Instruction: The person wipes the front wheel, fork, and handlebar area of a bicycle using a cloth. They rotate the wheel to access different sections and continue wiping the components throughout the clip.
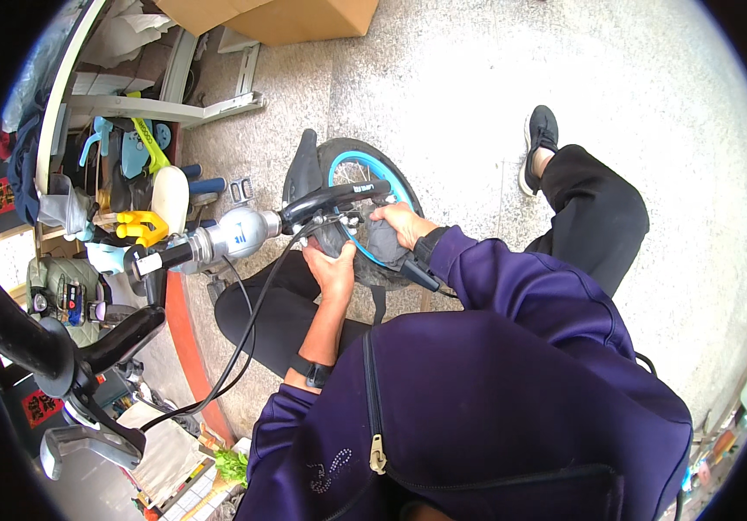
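A small bicycle with a black handlebar (22, 339) at the left has a silver-white head tube (247, 231). Beyond it, a black fork (325, 201) runs alongside the front wheel (402, 185), which has a bright blue rim. My left hand (332, 269) is closed around a dark grey cloth by the fork's side, thumb up. On the wheel's other side, my right hand (404, 224) pinches a bunched part of dark grey cloth (381, 239) against the rim and spokes. Whether both parts belong to one cloth I cannot tell. Black cables (256, 326) loop past my left forearm.
A cardboard box (304, 22) sits at the top. Along the left, a metal-framed rack (143, 108) holds bicycle parts, including a yellow piece (141, 227). Green leaves (232, 466) show at lower left. My outstretched leg (590, 221) lies to the right on speckled floor.
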`<state>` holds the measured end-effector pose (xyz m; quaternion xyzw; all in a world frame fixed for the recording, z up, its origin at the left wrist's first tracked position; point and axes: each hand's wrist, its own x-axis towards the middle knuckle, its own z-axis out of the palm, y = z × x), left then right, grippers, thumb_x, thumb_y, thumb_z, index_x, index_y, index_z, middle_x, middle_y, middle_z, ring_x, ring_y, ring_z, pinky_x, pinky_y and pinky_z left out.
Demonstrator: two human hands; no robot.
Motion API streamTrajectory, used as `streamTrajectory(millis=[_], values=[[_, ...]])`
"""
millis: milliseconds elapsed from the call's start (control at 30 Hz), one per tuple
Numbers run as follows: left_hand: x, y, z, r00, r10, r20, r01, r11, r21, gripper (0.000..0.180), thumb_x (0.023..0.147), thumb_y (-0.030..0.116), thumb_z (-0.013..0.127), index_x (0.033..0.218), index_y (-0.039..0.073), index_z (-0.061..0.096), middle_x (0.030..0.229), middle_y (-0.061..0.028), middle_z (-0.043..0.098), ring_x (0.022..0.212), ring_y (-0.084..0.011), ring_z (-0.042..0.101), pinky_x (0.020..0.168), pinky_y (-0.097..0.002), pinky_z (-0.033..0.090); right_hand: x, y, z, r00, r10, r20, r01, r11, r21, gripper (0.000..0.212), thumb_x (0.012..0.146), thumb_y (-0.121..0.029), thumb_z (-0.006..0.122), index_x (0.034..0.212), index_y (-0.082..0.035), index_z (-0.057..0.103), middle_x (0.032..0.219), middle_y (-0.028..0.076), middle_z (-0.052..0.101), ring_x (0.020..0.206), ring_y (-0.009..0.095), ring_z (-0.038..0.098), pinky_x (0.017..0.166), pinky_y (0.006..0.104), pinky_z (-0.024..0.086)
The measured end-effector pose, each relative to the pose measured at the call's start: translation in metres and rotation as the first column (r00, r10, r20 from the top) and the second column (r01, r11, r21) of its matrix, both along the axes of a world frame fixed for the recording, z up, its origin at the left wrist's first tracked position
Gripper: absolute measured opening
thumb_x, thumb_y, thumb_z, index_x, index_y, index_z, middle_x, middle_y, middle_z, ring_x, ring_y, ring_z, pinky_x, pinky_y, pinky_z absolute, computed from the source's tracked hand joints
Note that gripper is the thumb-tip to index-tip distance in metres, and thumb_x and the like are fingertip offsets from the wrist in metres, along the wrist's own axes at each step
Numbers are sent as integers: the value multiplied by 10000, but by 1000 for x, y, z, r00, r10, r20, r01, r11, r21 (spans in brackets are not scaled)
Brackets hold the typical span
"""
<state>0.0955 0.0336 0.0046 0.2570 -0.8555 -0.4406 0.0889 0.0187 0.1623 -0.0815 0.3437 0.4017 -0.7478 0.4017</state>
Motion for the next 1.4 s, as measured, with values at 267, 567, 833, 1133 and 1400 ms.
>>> streamTrajectory(millis=[267,567,833,1133,1400], values=[[4,5,3,998,-40,-46,36,997,-74,585,657,154,764,1098,-61,445,1010,-147,516,920,-227,517,851,-354,422,3,-23,-5,983,-177,47,169,976,136,255,623,15,624,864,95,602,967,212,597,840,279,570,665,410,442],[-12,17,8,992,-102,-76,88,982,-169,619,666,175,761,1133,-50,423,1045,-179,457,942,-290,487,854,-393,411,-11,-20,-7,897,-336,-288,366,929,59,127,709,66,478,697,-2,584,757,124,589,701,224,543,654,352,433],[-42,26,-5,989,-141,-43,131,975,-180,699,670,170,769,1185,-63,358,1111,-204,448,1013,-293,510,894,-381,417,-40,-5,-16,923,-294,-248,296,955,-29,188,738,50,543,905,-11,605,819,69,570,744,176,515,657,311,446],[-27,13,8,971,-167,171,166,986,19,766,701,292,795,1198,-53,325,1064,-171,474,960,-225,492,868,-346,417,-28,16,-2,880,253,-402,42,801,598,239,683,-86,703,903,-46,619,841,63,635,773,169,592,699,298,475],[-44,7,13,973,-168,157,142,976,167,774,728,348,784,1225,-41,336,1043,-125,447,945,-189,431,848,-325,397,-39,9,36,895,-217,-389,232,973,-10,162,716,1,650,875,-16,624,810,93,642,736,206,615,668,325,491]])
